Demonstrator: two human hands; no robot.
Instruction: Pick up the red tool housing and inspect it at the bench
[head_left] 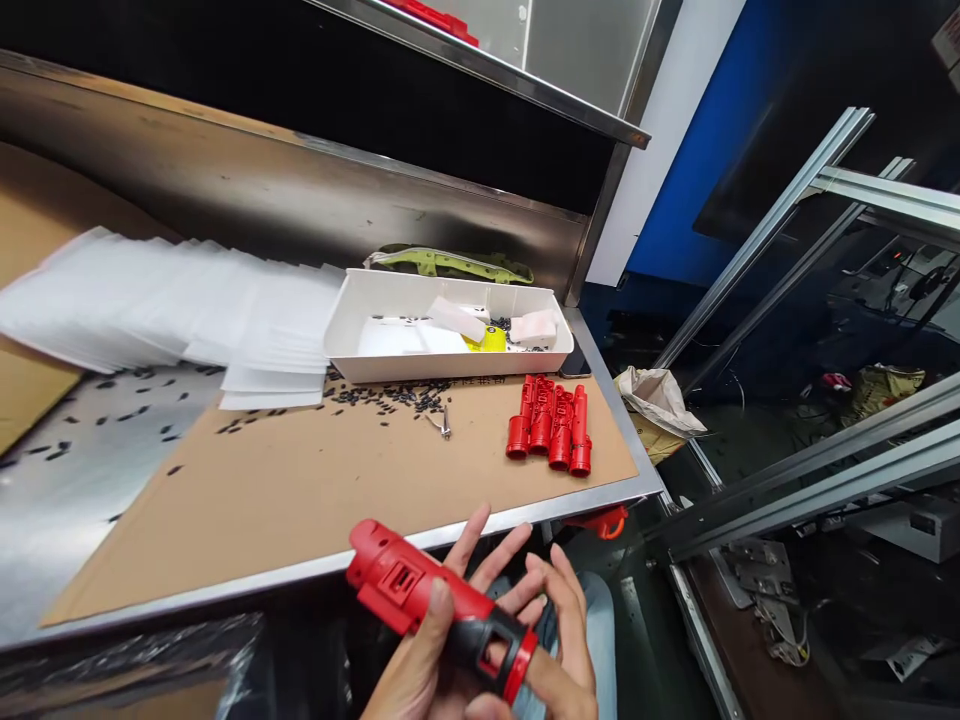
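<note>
A red plastic tool housing with a black section and a red end ring lies slanted across my left hand, in front of the table edge. My left thumb presses on its near side, while the other left fingers stretch out behind it. At the ringed end is my right hand. One right finger reaches into the open end, and skin shows through the window in the black part. The other right fingers are bent beside the left fingertips.
Several red housings stand in a row on the cardboard sheet. Small black parts are scattered near small cutters. Behind are a white tray and fanned white sheets. A paper bag stands right of the table.
</note>
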